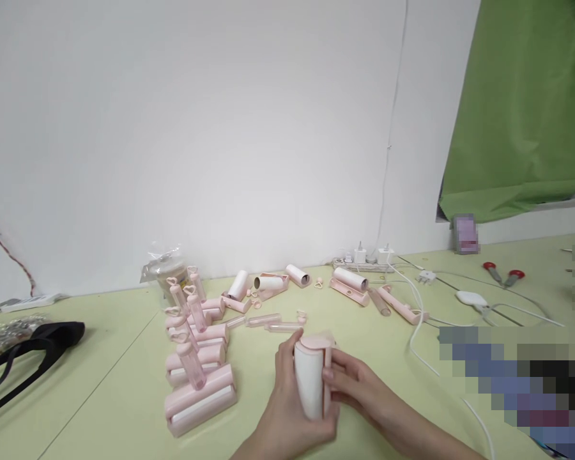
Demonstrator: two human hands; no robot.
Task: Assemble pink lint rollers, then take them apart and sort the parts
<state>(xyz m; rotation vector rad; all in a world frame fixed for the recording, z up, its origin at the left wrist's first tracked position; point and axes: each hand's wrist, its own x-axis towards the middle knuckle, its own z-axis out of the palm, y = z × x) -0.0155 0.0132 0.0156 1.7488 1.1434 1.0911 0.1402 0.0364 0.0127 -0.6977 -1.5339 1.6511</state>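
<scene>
Upright between my hands is a lint roller [310, 383], a white sticky roll in a pink case with a rounded end on top. My left hand [283, 390] wraps its left side and bottom. From the right, my right hand [357, 383] presses fingers and thumb on the pink case edge beside the roll. To the left stands a row of pink cased lint rollers [201, 399] with clear pink tube handles [191, 365] ending in heart-shaped loops. Clear pink tubes [263, 321] lie just beyond my hands.
White rolls [297, 275] and open pink cases [349, 291] lie along the wall. A power strip [364, 263] with white cables [419, 306] sits at back right, near red-handled scissors [503, 275]. A black strap [52, 338] lies far left. A bagged tub [167, 275] stands behind the row.
</scene>
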